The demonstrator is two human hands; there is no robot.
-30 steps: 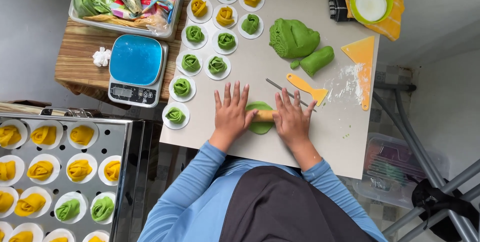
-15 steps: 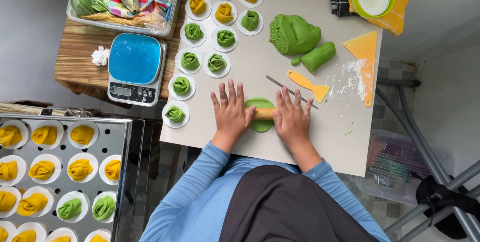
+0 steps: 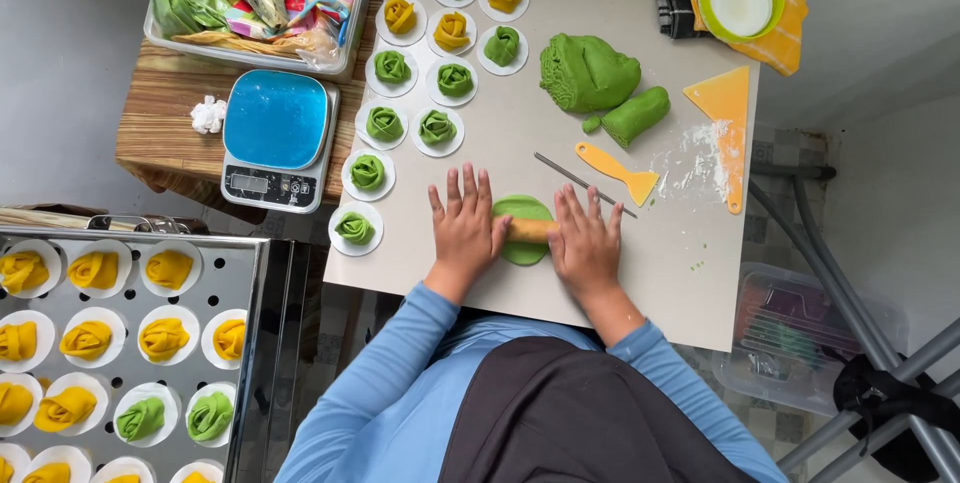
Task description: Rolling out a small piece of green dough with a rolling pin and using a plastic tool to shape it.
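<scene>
Both hands lie flat, fingers spread and gripping nothing: the left hand (image 3: 463, 226) and the right hand (image 3: 585, 242) press palms-down on the ends of a wooden rolling pin (image 3: 529, 230). The pin lies across a flattened green dough disc (image 3: 523, 213) near the board's (image 3: 650, 273) front edge. A yellow scraper (image 3: 618, 169) and thin metal rod (image 3: 570, 177) lie just beyond the right hand, with green dough lumps (image 3: 590, 73) toward the far edge.

7 green buns (image 3: 391, 67), 4 yellow buns (image 3: 451, 31) on board, 2 hands (image 3: 465, 226), 1 scale (image 3: 275, 139)

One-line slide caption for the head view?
Both hands press a wooden rolling pin across a flat green dough disc.
</scene>
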